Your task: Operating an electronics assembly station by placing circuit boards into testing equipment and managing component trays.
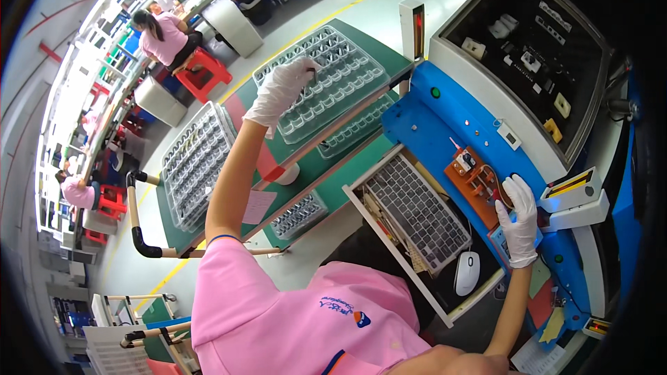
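Note:
My gloved left hand [281,92] reaches over a clear plastic tray [333,107] with rows of pockets, some holding small dark parts. Its fingers are pinched around a small dark part [312,78] at the tray's surface; its exact kind is too small to make out. My gloved right hand [519,226] is at the blue machine bench [434,139], beside an orange-brown fixture [474,180] with a small white and black piece on it. The right fingers are apart, with nothing visible between them. Red and black wires run from the fixture toward that hand.
A second stack of pocketed trays [198,167] stands left on the green cart [243,101]. More trays sit on its lower shelves. A drawer holds a keyboard [417,208] and a white mouse [467,273]. A large monitor [528,55] rises behind the bench. People sit at far-left workbenches.

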Demonstrator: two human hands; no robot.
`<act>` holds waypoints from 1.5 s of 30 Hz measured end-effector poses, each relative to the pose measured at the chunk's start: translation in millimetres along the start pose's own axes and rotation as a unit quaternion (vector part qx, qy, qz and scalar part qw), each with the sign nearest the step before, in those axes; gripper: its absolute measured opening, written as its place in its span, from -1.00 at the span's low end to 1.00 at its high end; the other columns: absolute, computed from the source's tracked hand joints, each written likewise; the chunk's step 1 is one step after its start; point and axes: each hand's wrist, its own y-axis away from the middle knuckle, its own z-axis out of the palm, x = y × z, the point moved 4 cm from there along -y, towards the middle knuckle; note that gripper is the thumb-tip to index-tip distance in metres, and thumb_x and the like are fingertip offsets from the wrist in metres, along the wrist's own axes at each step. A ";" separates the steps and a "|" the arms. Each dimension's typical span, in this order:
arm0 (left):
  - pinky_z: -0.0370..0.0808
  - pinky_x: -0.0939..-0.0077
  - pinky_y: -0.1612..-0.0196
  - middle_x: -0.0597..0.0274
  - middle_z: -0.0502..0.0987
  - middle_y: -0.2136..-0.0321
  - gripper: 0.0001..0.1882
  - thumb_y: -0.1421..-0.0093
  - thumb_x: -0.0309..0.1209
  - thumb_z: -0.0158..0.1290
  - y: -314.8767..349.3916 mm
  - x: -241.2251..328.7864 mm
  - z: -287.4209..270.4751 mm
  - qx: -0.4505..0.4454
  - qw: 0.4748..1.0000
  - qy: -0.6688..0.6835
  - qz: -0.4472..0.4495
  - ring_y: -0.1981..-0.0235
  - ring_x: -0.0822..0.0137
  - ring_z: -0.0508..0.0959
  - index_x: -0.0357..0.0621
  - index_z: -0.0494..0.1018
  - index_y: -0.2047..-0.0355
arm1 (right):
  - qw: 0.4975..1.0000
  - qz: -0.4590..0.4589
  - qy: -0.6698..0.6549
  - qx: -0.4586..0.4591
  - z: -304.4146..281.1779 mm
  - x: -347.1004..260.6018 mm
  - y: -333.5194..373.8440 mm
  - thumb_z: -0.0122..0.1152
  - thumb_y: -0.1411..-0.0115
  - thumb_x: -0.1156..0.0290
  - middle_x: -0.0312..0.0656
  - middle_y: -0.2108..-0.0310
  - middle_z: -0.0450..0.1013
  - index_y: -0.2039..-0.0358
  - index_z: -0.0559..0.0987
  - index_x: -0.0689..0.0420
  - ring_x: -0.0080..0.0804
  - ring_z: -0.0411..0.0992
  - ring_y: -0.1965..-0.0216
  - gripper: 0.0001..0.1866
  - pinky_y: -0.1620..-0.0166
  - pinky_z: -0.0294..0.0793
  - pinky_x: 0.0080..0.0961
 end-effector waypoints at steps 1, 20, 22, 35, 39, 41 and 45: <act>0.50 0.32 0.17 0.10 0.61 0.32 -0.81 -0.20 -0.41 0.10 -4.3 -5.4 5.5 0.000 0.999 0.027 0.027 0.29 0.13 0.61 -0.01 0.56 0.16 | 1.000 -0.011 0.014 0.017 -1.3 0.4 1.1 0.26 -0.21 0.43 -0.06 -0.14 0.41 -0.07 0.53 0.13 -0.11 0.34 -0.19 -0.60 -0.27 0.31 -0.24; 0.54 0.40 0.08 0.14 0.66 0.25 -0.69 -0.15 -0.61 0.06 -2.3 -36.6 15.2 -0.028 0.998 -0.044 0.034 0.22 0.22 0.63 -0.04 0.63 0.14 | 0.998 0.004 -0.022 0.061 -0.1 10.3 5.7 0.27 -0.17 0.55 -0.13 -0.37 0.13 -0.39 0.14 -0.03 -0.16 0.28 -0.25 -0.19 -0.33 0.26 -0.26; 0.52 0.31 0.08 0.11 0.64 0.23 -0.62 -0.18 -0.61 -0.06 11.4 -42.9 0.3 0.018 0.998 -0.056 0.016 0.20 0.10 0.62 0.03 0.59 0.07 | 0.997 -0.008 -0.063 0.052 2.1 11.2 7.4 0.30 -0.10 0.64 -0.09 -0.44 0.01 -0.46 -0.13 -0.08 -0.11 0.25 -0.29 0.05 -0.36 0.22 -0.23; 0.53 0.33 0.04 -0.01 0.65 0.28 -0.72 -0.08 -0.48 0.01 237.6 -240.8 -242.3 0.041 0.885 -0.263 -0.381 0.18 0.13 0.66 -0.04 0.67 0.24 | 0.996 -0.002 -0.072 -0.044 24.2 29.1 20.6 0.22 -0.20 0.55 -0.13 -0.27 0.29 -0.37 0.17 -0.03 -0.17 0.30 -0.25 -0.25 -0.33 0.30 -0.23; 0.54 0.36 0.09 0.02 0.66 0.34 -0.77 -0.08 -0.42 0.12 255.0 -258.7 -239.9 0.117 0.905 -0.181 -0.367 0.24 0.16 0.67 -0.08 0.66 0.25 | 0.997 -0.047 -0.011 -0.067 26.8 9.6 11.8 0.18 -0.22 0.56 -0.09 -0.24 0.32 -0.34 0.23 0.02 -0.16 0.33 -0.22 -0.32 -0.30 0.31 -0.25; 0.53 0.33 0.11 0.03 0.66 0.34 -0.80 -0.11 -0.39 0.13 241.8 -258.7 -225.4 0.148 0.921 -0.172 -0.317 0.25 0.16 0.66 -0.12 0.65 0.27 | 0.995 -0.019 -0.054 -0.079 27.1 4.1 5.7 0.15 -0.24 0.56 -0.06 -0.22 0.33 -0.30 0.29 0.07 -0.14 0.35 -0.20 -0.40 -0.27 0.34 -0.26; 0.52 0.27 0.17 0.01 0.63 0.38 -0.77 -0.07 -0.30 0.15 192.9 -256.5 -180.9 0.083 0.948 -0.179 -0.251 0.24 0.10 0.64 -0.12 0.63 0.30 | 0.996 -0.031 -0.050 -0.073 23.8 -4.7 0.5 0.13 -0.25 0.56 -0.06 -0.06 0.40 -0.21 0.39 0.13 -0.15 0.40 -0.08 -0.51 -0.17 0.39 -0.29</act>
